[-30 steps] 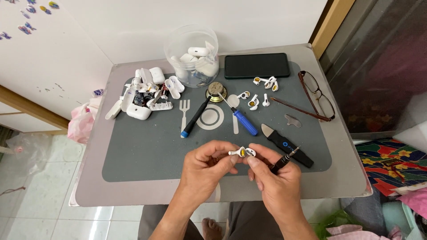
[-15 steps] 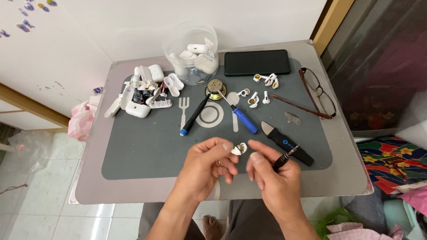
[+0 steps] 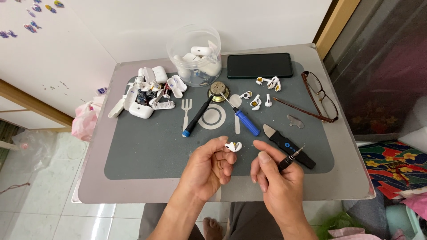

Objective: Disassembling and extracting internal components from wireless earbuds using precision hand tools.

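My left hand (image 3: 209, 169) pinches a small white earbud piece (image 3: 233, 146) between thumb and fingertips, just above the grey mat (image 3: 147, 146). My right hand (image 3: 273, 175) is beside it, a little apart, gripping a thin black precision screwdriver (image 3: 291, 158) whose metal tip points up and to the right. The right forefinger reaches toward the earbud piece without touching it.
On the mat lie a blue-handled screwdriver (image 3: 245, 121), a black-and-blue tool (image 3: 195, 119), a black pry tool (image 3: 289, 146), loose earbuds (image 3: 262, 91), opened white cases (image 3: 144, 95), and a round metal part (image 3: 219, 90). A clear tub (image 3: 195, 53), a phone (image 3: 260, 65) and glasses (image 3: 320, 98) sit behind.
The two hands have drawn apart. The earbud piece, held by both hands a second ago, now stays in my left hand alone, and my right hand has shifted right with the screwdriver.
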